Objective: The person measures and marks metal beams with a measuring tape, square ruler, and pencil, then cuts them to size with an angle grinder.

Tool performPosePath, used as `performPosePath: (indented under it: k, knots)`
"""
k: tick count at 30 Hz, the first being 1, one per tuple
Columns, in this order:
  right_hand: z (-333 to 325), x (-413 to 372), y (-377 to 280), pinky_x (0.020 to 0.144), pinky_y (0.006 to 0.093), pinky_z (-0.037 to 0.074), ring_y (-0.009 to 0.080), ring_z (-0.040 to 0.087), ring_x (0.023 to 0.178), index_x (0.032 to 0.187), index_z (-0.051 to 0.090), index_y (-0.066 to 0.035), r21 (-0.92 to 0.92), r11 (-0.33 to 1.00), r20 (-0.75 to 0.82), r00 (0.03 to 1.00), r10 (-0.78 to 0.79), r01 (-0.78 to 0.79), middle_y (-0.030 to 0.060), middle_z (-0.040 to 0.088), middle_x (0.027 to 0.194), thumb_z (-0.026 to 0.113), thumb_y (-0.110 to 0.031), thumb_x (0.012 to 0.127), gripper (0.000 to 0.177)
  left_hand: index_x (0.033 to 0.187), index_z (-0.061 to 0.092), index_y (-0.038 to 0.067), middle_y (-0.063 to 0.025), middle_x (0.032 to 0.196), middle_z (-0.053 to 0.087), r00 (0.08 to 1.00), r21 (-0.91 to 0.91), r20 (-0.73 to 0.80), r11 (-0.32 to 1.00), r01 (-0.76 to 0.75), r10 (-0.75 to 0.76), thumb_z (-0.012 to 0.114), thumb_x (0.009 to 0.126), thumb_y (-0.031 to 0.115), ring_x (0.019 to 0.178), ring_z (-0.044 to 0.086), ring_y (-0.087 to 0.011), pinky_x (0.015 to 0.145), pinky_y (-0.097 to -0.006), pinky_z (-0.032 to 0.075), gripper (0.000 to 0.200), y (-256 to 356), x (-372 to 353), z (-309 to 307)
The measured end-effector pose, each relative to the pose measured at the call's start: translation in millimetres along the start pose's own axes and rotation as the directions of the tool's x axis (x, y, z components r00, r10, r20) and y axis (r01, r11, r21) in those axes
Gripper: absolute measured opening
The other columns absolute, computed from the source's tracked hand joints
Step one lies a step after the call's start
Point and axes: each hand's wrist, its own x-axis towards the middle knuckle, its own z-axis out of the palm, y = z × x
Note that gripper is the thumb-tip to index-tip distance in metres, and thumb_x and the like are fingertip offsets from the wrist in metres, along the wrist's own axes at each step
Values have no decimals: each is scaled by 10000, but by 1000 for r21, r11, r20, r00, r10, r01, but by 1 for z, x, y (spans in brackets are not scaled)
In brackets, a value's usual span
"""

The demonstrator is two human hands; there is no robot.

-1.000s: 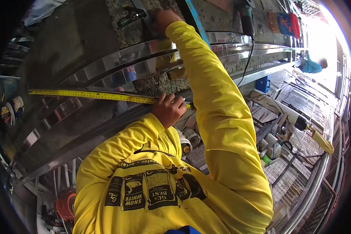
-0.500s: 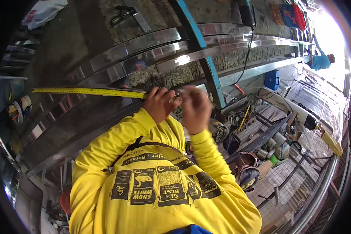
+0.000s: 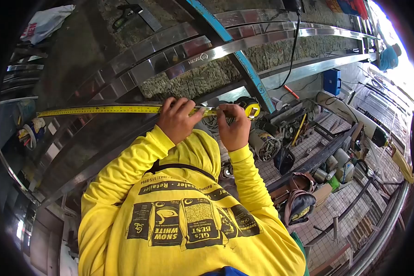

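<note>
A yellow tape measure blade stretches from the far left to my hands, along a long metal bar. My left hand pinches the blade near the middle of the view, fingers over its upper edge. My right hand is closed on the blade further right, thumb and fingers together. The round black and yellow tape case sits just beyond my right fingers, at the blade's right end.
Shiny metal tubes run across the view, crossed by a blue bar. A black cable hangs near a blue case. Tools and scrap lie on a tiled surface at right. A person in blue is far right.
My right hand has come down onto the blade and is no longer blurred. The tape case now shows beside it. The whole view has shifted slightly.
</note>
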Motion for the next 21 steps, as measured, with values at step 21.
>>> performPosePath:
  k: [21]
  knots:
    - [9, 2, 9, 1101, 608, 468, 366, 692, 969, 909, 671, -56, -171, 959, 33, 974, -224, 226, 132, 709, 922, 782, 4, 803, 165, 1052, 772, 185, -14, 1002, 618, 999, -3, -37, 1000, 28, -28, 679, 878, 175, 1068, 621, -219, 943, -465, 452, 198, 0, 0, 5]
